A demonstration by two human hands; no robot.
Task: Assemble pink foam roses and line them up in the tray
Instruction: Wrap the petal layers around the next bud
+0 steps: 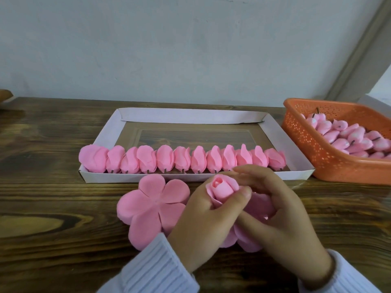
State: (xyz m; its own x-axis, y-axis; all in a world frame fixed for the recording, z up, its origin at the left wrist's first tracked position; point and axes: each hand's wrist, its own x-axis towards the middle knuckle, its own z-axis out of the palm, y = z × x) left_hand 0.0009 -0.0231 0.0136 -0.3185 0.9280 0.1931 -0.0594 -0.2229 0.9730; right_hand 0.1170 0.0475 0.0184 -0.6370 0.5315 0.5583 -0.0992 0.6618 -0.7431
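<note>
Orange basket [313, 153] runs off the right edge — rose [222, 188] base hidden.

Bare left hand [203, 225] and right hand [283, 218] meet white ribbed knit sleeves [156, 269], the right brown-cuffed.
</note>
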